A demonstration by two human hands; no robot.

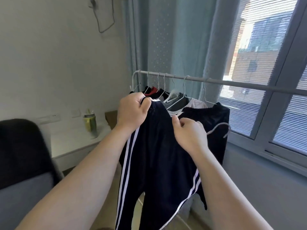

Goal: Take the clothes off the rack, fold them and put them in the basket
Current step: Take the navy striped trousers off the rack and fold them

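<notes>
Left hand (132, 112) gripping the waistband of navy track pants with white side stripes (157, 155), held up before the white metal clothes rack (232, 83), right hand (189, 131) pinching the waist's other side, white wire hanger (219, 127) jutting from behind it

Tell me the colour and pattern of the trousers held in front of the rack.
Dark navy trousers with white stripes down each side; head view shows it best.
</notes>
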